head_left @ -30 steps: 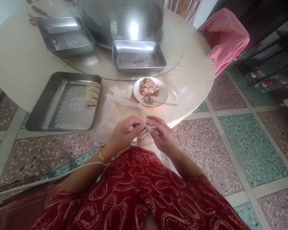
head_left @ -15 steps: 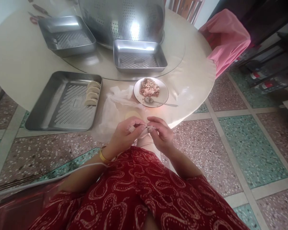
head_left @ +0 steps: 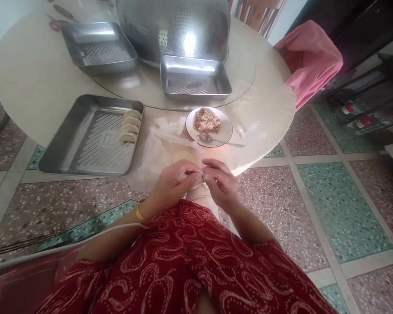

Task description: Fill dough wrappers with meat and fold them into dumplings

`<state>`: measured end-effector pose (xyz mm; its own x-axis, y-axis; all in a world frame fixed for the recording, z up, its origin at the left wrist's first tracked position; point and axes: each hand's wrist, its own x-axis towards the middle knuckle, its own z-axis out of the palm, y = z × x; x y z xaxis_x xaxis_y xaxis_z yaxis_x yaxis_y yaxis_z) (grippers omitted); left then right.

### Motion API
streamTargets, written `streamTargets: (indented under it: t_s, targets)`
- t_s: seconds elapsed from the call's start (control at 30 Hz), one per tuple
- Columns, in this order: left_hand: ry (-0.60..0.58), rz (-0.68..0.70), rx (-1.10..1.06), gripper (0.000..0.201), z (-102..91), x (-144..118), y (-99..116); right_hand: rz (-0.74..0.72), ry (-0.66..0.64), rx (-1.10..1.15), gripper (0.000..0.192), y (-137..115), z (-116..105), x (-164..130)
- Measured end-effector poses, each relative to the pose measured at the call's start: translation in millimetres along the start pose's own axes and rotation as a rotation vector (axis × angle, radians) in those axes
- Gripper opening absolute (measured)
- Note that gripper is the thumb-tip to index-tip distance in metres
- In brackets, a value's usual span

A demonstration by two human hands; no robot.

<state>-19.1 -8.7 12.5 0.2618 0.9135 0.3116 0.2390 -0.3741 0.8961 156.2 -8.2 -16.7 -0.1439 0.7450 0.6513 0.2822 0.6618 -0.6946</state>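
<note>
Fingertips meeting, both my hands hold a pale dumpling (head_left: 182,177) just past the table's near edge, above my lap. My left hand (head_left: 175,179) has thumb and forefinger closed on its edge. My right hand (head_left: 222,181) pinches the same edge from the other side, its upper fingers slightly raised. Most of the dumpling is hidden behind the fingers. Beyond my hands a round wrapper (head_left: 182,157) lies by crumpled clear plastic (head_left: 150,152). A plate (head_left: 228,129) carries minced filling (head_left: 207,121) and a spoon (head_left: 221,140).
A large metal tray (head_left: 65,135) at the left holds several folded dumplings (head_left: 130,127) along its right side. Two smaller metal trays (head_left: 101,48) (head_left: 196,80) and a big perforated steel basin (head_left: 170,30) stand farther back. A pink cloth (head_left: 311,56) hangs over a chair at right.
The fingertips have shifted slightly along the dumpling's edge, still pinching it. My view has turned a little, so the trays and plate appear slightly farther right.
</note>
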Motion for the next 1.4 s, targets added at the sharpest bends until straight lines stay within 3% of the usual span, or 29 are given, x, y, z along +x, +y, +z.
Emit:
streamTargets:
  t_s: [0.17, 0.33, 0.6, 1.07, 1.3, 1.4]
  targets:
    - [-0.006, -0.100, -0.068, 0.014, -1.4, -3.1, -6.2, 0.032, 0.042, 0.018, 0.018, -2.0, -0.2, 1.2]
    - [-0.019, -0.143, 0.007, 0.013, -5.5, -2.9, -4.1, 0.021, 0.006, 0.015, 0.015, -2.0, -0.8, 1.5]
    - [-0.014, -0.057, 0.109, 0.010, -8.8, 0.3, 3.2, -0.077, -0.195, -0.091, 0.013, -6.9, -3.2, 5.5]
    - [-0.059, 0.121, 0.207, 0.014, -20.2, -4.2, 16.0, -0.088, -0.101, -0.150, 0.009, -11.1, 2.0, 3.8]
    - [0.007, 0.234, 0.390, 0.012, -14.6, -9.7, 16.6, -0.158, -0.068, -0.196, 0.024, -13.3, 5.0, 6.2]
    - [0.016, 0.231, 0.408, 0.010, -13.8, -9.9, 16.2, -0.164, -0.087, -0.205, 0.022, -13.7, 3.8, 6.1]
